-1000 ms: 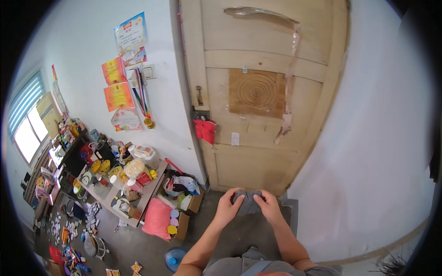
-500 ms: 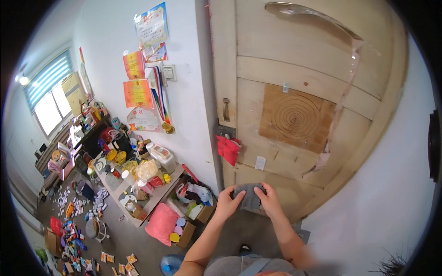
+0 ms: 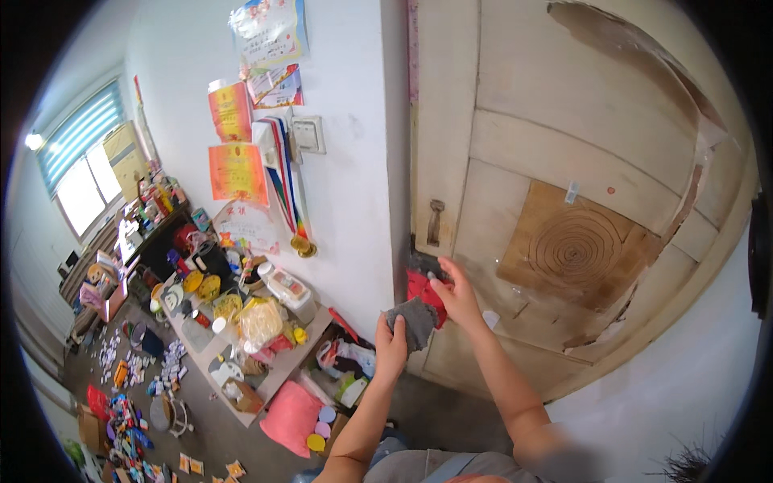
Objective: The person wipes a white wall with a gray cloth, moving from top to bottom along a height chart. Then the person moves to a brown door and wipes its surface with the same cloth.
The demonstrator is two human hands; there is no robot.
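My left hand (image 3: 391, 352) grips a piece of dark grey cloth (image 3: 415, 324), with the thumb lying on top of it. Beyond the cloth, my right hand (image 3: 459, 300) is raised with its fingers stretched and apart, in front of the door's edge. A red fabric pouch (image 3: 417, 283) hangs there by the door lock, partly hidden by the cloth and my right hand; whether that hand touches it I cannot tell. The cream wooden door (image 3: 580, 153) has a metal handle (image 3: 436, 223) above the pouch and a brown wood-grain panel (image 3: 564, 241).
To the left, a low table (image 3: 241, 412) is crowded with bottles, bags and bowls. A pink cushion (image 3: 291, 419) leans by it. Small items and a stool (image 3: 171, 414) are scattered over the floor. Certificates, medals (image 3: 303, 244) and a light switch (image 3: 308, 134) are on the wall.
My right hand has let go of the cloth and moved up toward the door's edge. The cloth stays in my left hand. The view has shifted closer to the door and to the left.
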